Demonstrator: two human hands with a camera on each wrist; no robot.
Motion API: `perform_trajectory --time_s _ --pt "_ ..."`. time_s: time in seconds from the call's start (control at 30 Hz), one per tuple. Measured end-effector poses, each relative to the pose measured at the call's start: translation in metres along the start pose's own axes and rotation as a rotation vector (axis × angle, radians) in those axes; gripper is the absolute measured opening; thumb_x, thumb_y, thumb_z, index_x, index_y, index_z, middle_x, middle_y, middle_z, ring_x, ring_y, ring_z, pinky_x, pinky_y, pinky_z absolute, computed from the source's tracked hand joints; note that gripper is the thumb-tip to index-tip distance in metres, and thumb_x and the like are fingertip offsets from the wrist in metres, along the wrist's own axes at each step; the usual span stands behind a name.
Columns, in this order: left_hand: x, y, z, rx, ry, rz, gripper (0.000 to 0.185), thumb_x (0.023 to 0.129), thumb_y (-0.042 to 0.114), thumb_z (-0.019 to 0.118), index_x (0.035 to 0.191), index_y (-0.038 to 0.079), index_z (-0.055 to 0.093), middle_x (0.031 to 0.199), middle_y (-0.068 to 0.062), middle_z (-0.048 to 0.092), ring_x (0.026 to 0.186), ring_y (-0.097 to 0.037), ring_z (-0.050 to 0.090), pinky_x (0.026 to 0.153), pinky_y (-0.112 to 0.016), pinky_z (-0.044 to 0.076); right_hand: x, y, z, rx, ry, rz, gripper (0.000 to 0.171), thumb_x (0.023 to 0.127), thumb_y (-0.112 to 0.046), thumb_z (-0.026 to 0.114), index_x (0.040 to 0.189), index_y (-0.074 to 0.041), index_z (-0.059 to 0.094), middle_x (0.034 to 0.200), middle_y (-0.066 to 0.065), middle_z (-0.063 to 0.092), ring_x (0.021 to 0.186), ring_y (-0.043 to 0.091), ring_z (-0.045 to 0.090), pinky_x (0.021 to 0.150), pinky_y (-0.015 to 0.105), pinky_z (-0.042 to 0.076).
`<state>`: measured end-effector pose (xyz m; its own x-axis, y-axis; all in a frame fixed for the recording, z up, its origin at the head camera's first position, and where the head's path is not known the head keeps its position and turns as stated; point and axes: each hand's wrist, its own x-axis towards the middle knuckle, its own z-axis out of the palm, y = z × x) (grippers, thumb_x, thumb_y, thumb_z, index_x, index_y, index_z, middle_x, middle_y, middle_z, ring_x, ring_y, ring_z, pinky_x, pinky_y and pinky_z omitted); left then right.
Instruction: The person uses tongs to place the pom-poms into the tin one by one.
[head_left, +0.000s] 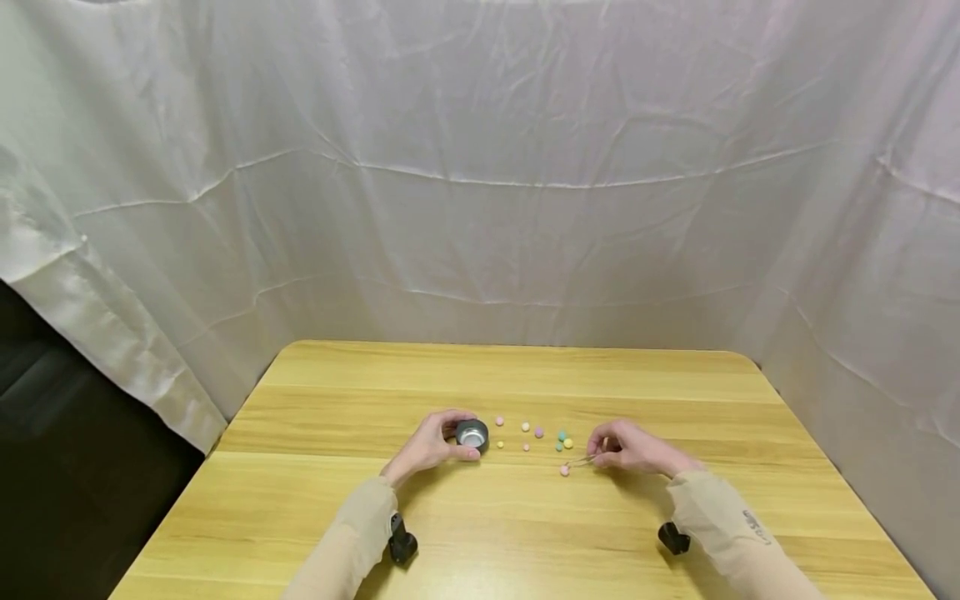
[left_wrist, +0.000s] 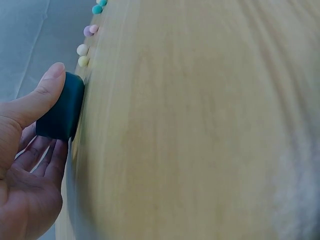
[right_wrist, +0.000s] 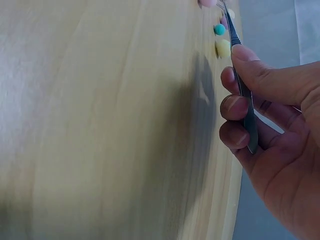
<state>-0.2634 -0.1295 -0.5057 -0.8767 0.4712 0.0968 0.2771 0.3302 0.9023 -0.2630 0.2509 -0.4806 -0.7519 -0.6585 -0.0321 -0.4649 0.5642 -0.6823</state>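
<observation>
My left hand [head_left: 429, 443] holds a small round bowl [head_left: 483, 440] by its side, thumb on the near side and fingers round the far side. The bowl is dark outside with a shiny metal inside, and in the left wrist view its dark wall [left_wrist: 62, 110] shows beside the thumb. On the right, my right hand [head_left: 636, 448] pinches slim metal tweezers [right_wrist: 245, 95] between thumb and fingers. They point left, with the tips right at a pink ball [head_left: 565, 471] that lies nearest the person.
Several small pastel balls lie between the hands: a pink one [head_left: 499, 421], a white one [head_left: 526, 427], a purple one [head_left: 539, 432], a yellow one [head_left: 568, 443] and teal ones among them. All are on a wooden table [head_left: 510, 533] with pale curtains [head_left: 525, 242] behind.
</observation>
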Motion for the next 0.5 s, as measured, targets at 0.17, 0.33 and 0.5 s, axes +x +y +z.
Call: perform_trajectory --time_s 0.17,0.33,0.5 --pt "-0.001 -0.002 0.0 0.003 -0.002 -0.01 0.061 0.082 0.007 0.083 0.135 -0.008 0.056 0.131 -0.028 0.062 0.117 -0.042 0.063 0.103 -0.052 0.052 0.002 -0.002 0.002 -0.016 0.0 0.01 0.003 0.089 -0.007 0.073 0.091 -0.007 0.07 0.084 0.0 0.067 0.071 -0.001 0.051 0.065 0.018 0.046" --pt "0.0 -0.003 0.0 0.01 0.002 -0.014 0.062 0.081 0.008 0.084 0.134 -0.007 0.056 0.13 -0.027 0.063 0.117 -0.04 0.063 0.102 -0.049 0.054 0.005 -0.007 0.004 -0.022 -0.002 0.001 0.004 0.09 -0.008 0.073 0.091 -0.005 0.07 0.083 0.001 0.067 0.07 0.0 0.051 0.063 0.018 0.045" --pt "-0.001 -0.002 0.0 0.005 0.004 -0.016 0.062 0.081 0.013 0.084 0.134 -0.005 0.057 0.13 -0.025 0.063 0.117 -0.037 0.064 0.103 -0.045 0.054 0.006 -0.011 0.004 -0.029 0.001 -0.019 0.003 0.089 -0.004 0.073 0.09 -0.003 0.07 0.082 0.003 0.068 0.069 0.0 0.049 0.062 0.017 0.043"
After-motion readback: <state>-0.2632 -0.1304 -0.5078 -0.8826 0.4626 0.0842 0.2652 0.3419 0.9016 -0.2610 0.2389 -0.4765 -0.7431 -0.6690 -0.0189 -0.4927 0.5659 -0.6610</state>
